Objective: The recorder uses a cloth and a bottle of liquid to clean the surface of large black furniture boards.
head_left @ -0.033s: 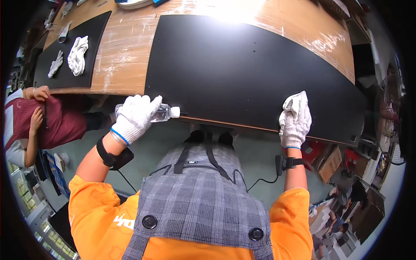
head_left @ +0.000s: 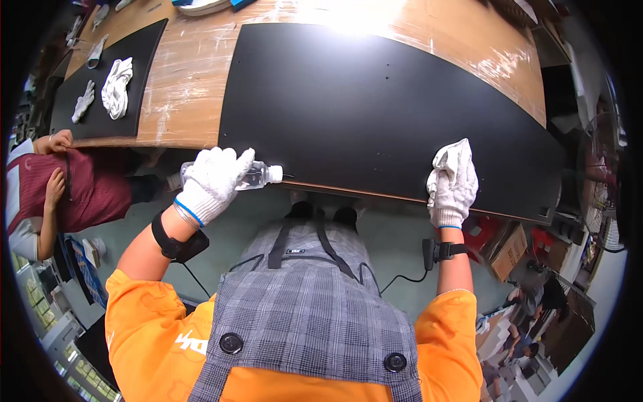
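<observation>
A large black panel (head_left: pixel 375 100) lies on a worn wooden table (head_left: pixel 194 87) in front of me. My left hand (head_left: pixel 213 181), in a white glove, grips a clear plastic bottle (head_left: pixel 260 175) held sideways, its white cap pointing at the panel's near edge. My right hand (head_left: pixel 452 194), also gloved, holds a bunched white cloth (head_left: pixel 452 155) pressed on the panel close to its near edge, toward the right. Both wrists carry black bands.
A second black panel (head_left: pixel 144 74) lies at the far left with a crumpled white cloth (head_left: pixel 116 87) and a loose glove (head_left: pixel 84 102) on it. A person in a maroon top (head_left: pixel 60 191) stands at the left. A cardboard box (head_left: pixel 510 251) sits on the floor, right.
</observation>
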Available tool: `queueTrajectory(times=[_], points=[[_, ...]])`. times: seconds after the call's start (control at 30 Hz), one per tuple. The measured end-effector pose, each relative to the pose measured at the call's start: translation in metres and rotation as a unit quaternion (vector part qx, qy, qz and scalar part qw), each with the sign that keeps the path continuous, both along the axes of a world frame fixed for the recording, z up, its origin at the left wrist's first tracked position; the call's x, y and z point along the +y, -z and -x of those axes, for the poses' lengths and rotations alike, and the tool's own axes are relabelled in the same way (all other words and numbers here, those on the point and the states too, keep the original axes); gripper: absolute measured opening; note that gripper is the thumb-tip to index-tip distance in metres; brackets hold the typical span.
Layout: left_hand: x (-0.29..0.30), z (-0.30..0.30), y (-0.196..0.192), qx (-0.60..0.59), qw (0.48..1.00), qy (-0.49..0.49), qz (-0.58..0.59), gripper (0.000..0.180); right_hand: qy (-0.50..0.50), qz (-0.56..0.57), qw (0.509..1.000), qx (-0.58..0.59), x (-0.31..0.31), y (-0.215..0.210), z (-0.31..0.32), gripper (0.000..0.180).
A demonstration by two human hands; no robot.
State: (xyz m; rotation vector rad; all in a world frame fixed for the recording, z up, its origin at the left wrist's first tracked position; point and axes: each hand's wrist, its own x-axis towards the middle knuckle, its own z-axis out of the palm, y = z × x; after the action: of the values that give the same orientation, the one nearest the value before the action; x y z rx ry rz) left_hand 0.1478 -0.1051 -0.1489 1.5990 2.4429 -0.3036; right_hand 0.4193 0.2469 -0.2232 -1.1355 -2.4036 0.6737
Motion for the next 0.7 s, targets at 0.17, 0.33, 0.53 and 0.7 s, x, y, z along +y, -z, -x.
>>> queueTrajectory(times=[0.17,0.33,0.53,0.7], points=[[0.067,-0.050,0.010,-0.031,0.997,0.050,-0.049,0.048,-0.069,-0.103,0.991,-0.041,0.032,-0.010,-0.019,0.029],[0.140,-0.108,0.018,-0.070,0.994,0.040,-0.069,0.049,0.155,0.605,0.633,0.457,0.098,-0.017,-0.101,0.023],[0.223,-0.161,0.017,-0.108,0.990,0.042,-0.080,0.048,0.337,0.421,0.706,0.459,0.080,-0.016,-0.248,0.042],[0.287,-0.197,0.016,-0.160,0.985,0.034,-0.062,0.042,0.452,0.456,0.658,0.394,0.049,-0.024,-0.309,0.018]])
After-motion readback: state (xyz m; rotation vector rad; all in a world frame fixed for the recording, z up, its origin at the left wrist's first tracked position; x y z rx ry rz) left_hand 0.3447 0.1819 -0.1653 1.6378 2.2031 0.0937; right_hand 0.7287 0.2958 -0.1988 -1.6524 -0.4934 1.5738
